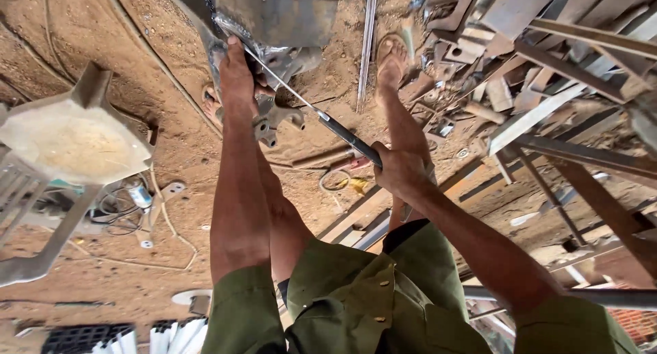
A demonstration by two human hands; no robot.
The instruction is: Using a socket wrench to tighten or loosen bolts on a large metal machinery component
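Your left hand (pixel 236 70) reaches down and presses on a grey metal casting (pixel 274 118) that lies on the sandy ground (pixel 171 148); the fingers curl over its upper edge, though the fingertips are hidden behind the part, so you cannot tell how firmly they close; your right hand (pixel 400 169) is wrapped in a closed fist around the dark handle of a long thin rod (pixel 321 114), which runs up and leftward from the fist to meet the casting just beside your left hand; a grey sheet-metal piece (pixel 274 11) stands directly above the casting and touches it; your sandalled foot (pixel 391 56) rests on the ground to the right of the casting; a pile of steel bars and angle offcuts (pixel 547 73) fills the right side; a pale plastic chair (pixel 68 145), dusted with sand, stands well apart at left, with cables (pixel 113 210) beneath it.
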